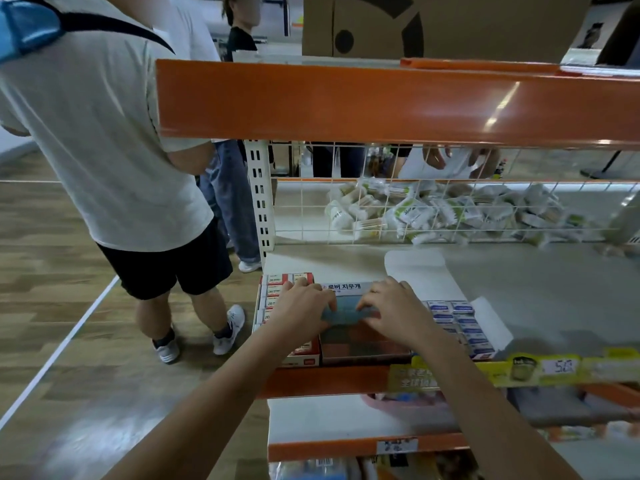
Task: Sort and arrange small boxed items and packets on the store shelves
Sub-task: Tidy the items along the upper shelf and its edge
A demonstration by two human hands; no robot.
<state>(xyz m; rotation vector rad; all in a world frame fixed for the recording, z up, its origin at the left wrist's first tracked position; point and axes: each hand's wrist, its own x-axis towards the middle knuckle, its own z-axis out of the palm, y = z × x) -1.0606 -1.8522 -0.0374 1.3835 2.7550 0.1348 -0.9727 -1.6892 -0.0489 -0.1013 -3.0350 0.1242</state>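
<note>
Both hands reach onto a store shelf (536, 289). The left hand (304, 304) and right hand (394, 308) pinch a small blue packet (346, 311) with curled fingers, over an open display box (363, 344). Its contents are blurred. Red-and-white boxes (277, 296) fill a carton left; blue-and-white boxes (464, 323) fill one right.
</note>
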